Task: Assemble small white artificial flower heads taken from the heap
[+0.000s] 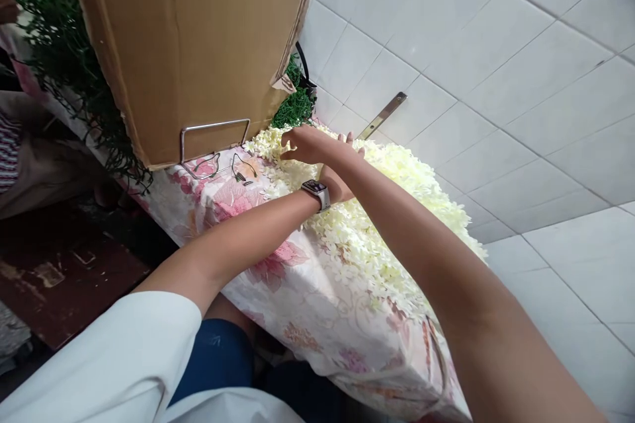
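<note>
A heap of small cream-white artificial flowers [397, 211] lies on a table covered with a pink floral cloth [307, 304]. My right hand [310, 144] reaches across to the far end of the heap, fingers curled down onto the flowers. My left hand [340, 186], with a grey-strapped watch [317, 193] on the wrist, is tucked under my right forearm; its fingers are hidden. Whether either hand holds any flowers cannot be made out.
A large cardboard box [193, 39] stands at the table's far end, with a metal wire handle [213, 135] below it. Green artificial foliage [64, 59] hangs at left, more green [296, 102] behind the box. A white tiled wall [496, 66] and a metal strip [381, 115] lie right.
</note>
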`<state>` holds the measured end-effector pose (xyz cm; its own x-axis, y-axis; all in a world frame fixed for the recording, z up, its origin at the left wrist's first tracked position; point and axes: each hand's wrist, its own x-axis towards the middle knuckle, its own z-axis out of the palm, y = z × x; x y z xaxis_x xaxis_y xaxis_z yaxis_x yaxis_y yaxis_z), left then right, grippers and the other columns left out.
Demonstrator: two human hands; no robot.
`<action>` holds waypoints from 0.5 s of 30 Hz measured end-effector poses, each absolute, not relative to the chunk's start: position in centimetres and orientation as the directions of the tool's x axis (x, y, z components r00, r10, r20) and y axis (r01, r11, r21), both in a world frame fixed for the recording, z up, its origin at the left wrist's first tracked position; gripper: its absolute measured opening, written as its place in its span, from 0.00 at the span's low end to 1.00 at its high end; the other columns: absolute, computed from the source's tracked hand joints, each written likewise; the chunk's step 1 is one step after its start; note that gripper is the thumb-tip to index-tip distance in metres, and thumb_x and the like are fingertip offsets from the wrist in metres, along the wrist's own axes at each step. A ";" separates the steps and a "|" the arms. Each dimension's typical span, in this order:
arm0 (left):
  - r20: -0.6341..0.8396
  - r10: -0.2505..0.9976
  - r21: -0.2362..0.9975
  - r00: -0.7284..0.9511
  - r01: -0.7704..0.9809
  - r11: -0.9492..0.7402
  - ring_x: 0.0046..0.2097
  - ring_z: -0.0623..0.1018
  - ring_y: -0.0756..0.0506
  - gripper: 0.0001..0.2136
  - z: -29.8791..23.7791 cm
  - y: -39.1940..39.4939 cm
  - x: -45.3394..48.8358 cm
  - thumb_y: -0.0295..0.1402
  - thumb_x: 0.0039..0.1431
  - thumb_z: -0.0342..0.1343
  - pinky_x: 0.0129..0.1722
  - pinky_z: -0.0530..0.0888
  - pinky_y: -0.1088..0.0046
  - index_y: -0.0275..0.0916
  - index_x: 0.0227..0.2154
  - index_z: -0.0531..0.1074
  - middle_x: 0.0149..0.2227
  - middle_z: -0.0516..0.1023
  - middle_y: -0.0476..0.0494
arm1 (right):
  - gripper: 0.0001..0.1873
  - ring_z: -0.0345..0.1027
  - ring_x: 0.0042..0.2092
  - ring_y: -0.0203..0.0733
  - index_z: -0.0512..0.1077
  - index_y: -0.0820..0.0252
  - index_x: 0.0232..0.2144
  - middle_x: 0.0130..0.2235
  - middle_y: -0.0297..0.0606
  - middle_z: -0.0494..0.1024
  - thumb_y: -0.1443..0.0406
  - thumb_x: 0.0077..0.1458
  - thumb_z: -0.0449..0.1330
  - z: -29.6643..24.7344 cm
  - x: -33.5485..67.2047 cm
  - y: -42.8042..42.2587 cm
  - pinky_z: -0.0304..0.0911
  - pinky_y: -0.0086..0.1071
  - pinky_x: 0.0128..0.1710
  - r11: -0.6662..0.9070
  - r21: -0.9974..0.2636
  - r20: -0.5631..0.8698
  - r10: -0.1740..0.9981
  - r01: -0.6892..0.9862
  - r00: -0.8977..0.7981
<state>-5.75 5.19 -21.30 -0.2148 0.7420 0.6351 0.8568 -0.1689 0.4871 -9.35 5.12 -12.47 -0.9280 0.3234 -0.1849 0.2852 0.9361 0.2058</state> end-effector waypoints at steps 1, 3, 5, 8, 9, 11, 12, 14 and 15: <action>0.616 0.759 0.474 -0.211 0.869 -0.143 0.66 0.72 0.35 0.24 -21.3 4.8 -5.8 0.43 0.68 0.60 0.66 0.71 0.43 0.40 0.63 0.69 0.66 0.69 0.35 | 0.20 0.75 0.54 0.47 0.73 0.60 0.56 0.57 0.45 0.76 0.56 0.67 0.63 -12.8 -10.0 5.6 0.75 0.48 0.54 0.944 0.189 -0.214 0.308 0.270 -0.927; 0.582 0.787 0.455 -0.204 0.884 -0.107 0.73 0.63 0.29 0.32 -21.1 4.3 -5.8 0.46 0.67 0.60 0.72 0.58 0.36 0.37 0.68 0.63 0.72 0.62 0.29 | 0.20 0.75 0.54 0.47 0.73 0.60 0.56 0.57 0.45 0.77 0.57 0.67 0.63 -13.3 -10.9 6.4 0.75 0.48 0.54 0.955 0.152 -0.245 0.284 0.253 -0.927; 0.549 0.812 0.448 -0.198 0.890 -0.086 0.77 0.51 0.24 0.39 -20.7 4.3 -5.9 0.49 0.66 0.60 0.75 0.46 0.34 0.33 0.72 0.56 0.76 0.53 0.23 | 0.20 0.75 0.54 0.47 0.73 0.60 0.57 0.57 0.45 0.76 0.57 0.67 0.63 -13.6 -11.5 7.1 0.75 0.48 0.54 0.961 0.105 -0.252 0.275 0.256 -0.928; 0.494 0.849 0.453 -0.188 0.889 -0.066 0.78 0.42 0.18 0.48 -20.1 4.7 -6.1 0.53 0.61 0.63 0.73 0.43 0.31 0.30 0.74 0.50 0.77 0.45 0.20 | 0.20 0.75 0.54 0.48 0.73 0.60 0.56 0.57 0.44 0.77 0.56 0.67 0.62 -13.5 -11.8 8.0 0.75 0.47 0.54 0.957 0.015 -0.237 0.285 0.289 -0.929; 0.480 0.857 0.455 -0.186 0.889 -0.062 0.77 0.41 0.18 0.50 -19.9 4.8 -6.2 0.54 0.60 0.64 0.73 0.43 0.30 0.30 0.75 0.49 0.77 0.43 0.19 | 0.20 0.75 0.54 0.48 0.73 0.60 0.56 0.57 0.44 0.77 0.56 0.67 0.63 -13.3 -11.8 8.2 0.75 0.47 0.54 0.952 -0.017 -0.227 0.295 0.307 -0.928; 0.476 0.859 0.454 -0.189 0.889 -0.056 0.78 0.39 0.19 0.49 -19.6 4.6 -6.2 0.54 0.63 0.61 0.73 0.43 0.32 0.29 0.75 0.46 0.77 0.39 0.19 | 0.20 0.75 0.54 0.48 0.73 0.60 0.56 0.57 0.44 0.77 0.56 0.67 0.63 -12.8 -11.8 8.5 0.75 0.48 0.54 0.933 -0.088 -0.209 0.324 0.348 -0.923; 0.482 0.855 0.452 -0.191 0.890 -0.056 0.78 0.38 0.21 0.47 -19.4 4.3 -6.2 0.52 0.66 0.58 0.74 0.42 0.33 0.28 0.76 0.44 0.78 0.38 0.19 | 0.20 0.75 0.54 0.48 0.73 0.61 0.56 0.57 0.44 0.77 0.57 0.67 0.63 -12.5 -11.6 8.6 0.75 0.48 0.54 0.920 -0.128 -0.201 0.342 0.370 -0.918; 0.497 0.846 0.444 -0.191 0.894 -0.059 0.79 0.38 0.24 0.42 -19.1 3.6 -6.2 0.47 0.70 0.52 0.75 0.40 0.38 0.27 0.76 0.42 0.78 0.38 0.20 | 0.19 0.76 0.53 0.47 0.73 0.61 0.55 0.56 0.44 0.77 0.57 0.67 0.63 -12.0 -11.3 8.9 0.76 0.46 0.52 0.881 -0.221 -0.186 0.382 0.418 -0.905; 0.502 0.844 0.439 -0.187 0.896 -0.063 0.79 0.39 0.24 0.42 -18.9 3.3 -6.2 0.46 0.70 0.51 0.76 0.40 0.40 0.26 0.76 0.42 0.78 0.39 0.19 | 0.19 0.76 0.51 0.46 0.73 0.61 0.55 0.55 0.44 0.78 0.57 0.67 0.63 -11.7 -11.1 9.1 0.76 0.45 0.51 0.856 -0.273 -0.174 0.405 0.439 -0.898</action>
<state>-6.15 3.31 -18.93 -0.1865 0.8443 0.5023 0.8961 -0.0634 0.4392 -11.06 9.08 -11.73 -0.8976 0.4048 -0.1744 0.4391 0.8558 -0.2735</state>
